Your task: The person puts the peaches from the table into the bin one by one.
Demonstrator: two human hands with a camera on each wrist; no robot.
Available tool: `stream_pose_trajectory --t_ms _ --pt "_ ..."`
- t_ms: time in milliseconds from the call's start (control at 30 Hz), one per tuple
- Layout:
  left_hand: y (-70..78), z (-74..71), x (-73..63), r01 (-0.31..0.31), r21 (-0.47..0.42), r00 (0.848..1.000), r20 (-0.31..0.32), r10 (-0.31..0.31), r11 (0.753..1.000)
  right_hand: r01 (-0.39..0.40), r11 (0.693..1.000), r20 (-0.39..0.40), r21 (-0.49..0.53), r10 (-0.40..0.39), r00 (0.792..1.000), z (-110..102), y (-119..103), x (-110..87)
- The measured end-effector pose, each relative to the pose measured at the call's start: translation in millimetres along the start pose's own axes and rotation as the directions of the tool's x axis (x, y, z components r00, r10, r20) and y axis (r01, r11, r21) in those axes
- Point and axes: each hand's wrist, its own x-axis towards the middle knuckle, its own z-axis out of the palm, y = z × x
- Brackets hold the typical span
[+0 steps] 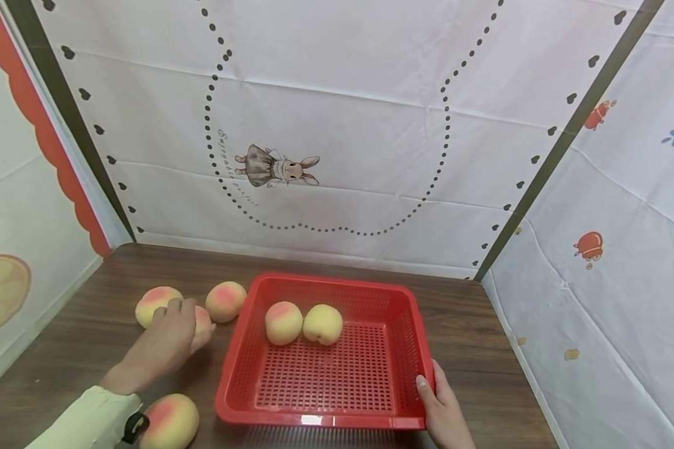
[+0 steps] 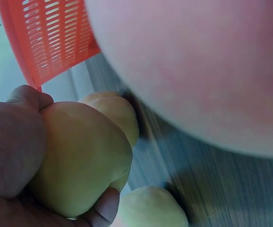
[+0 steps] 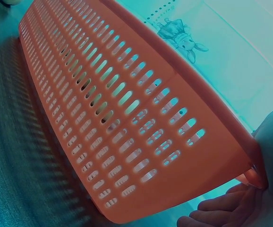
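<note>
My left hand [image 1: 171, 333] grips a yellow-and-pink peach [image 1: 203, 319], mostly covered by the hand in the head view. In the left wrist view, thumb and fingers curl round this peach [image 2: 82, 156]. One peach [image 1: 156, 304] lies just beyond the hand, and another peach [image 1: 226, 301] sits close to the basket's left side. By my left wrist is a further peach [image 1: 174, 421]. My right hand [image 1: 446, 405] holds the red plastic basket [image 1: 418, 330] at its right front corner, thumb over the rim. Inside it, two peaches [image 1: 283, 323] rest side by side near the back left.
The dark wooden table [image 1: 472, 349] carries the basket and the loose peaches. A white patterned cloth [image 1: 337, 137] hangs behind the table, with further cloth sheets along both sides. A black band [image 1: 136, 427] is round my left wrist.
</note>
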Motion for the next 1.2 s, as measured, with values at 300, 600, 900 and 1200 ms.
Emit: stream_pose_trajectory --t_ms 300,600,900,1200 --pt "-1.6 0.1 -0.1 -0.014 0.013 0.999 -0.049 0.015 1.0 -0.031 0.999 0.013 -0.013 0.031 0.999 -3 0 1.8" --pt "-4.0 -7.1 6.2 -0.167 0.116 0.965 -0.183 0.186 0.979 -0.043 0.999 0.013 -0.02 0.043 0.999 -3 0 3.0" --pt "-2.0 -16.0 14.7 -0.174 0.146 0.96 -0.196 0.201 0.974 -0.023 1.0 0.013 -0.019 0.024 1.0 -3 0 2.1" --pt "-0.4 -25.4 24.0 -0.145 0.125 0.963 -0.209 0.169 0.982 -0.038 0.999 0.009 -0.022 0.038 0.999 -3 -1 3.3"
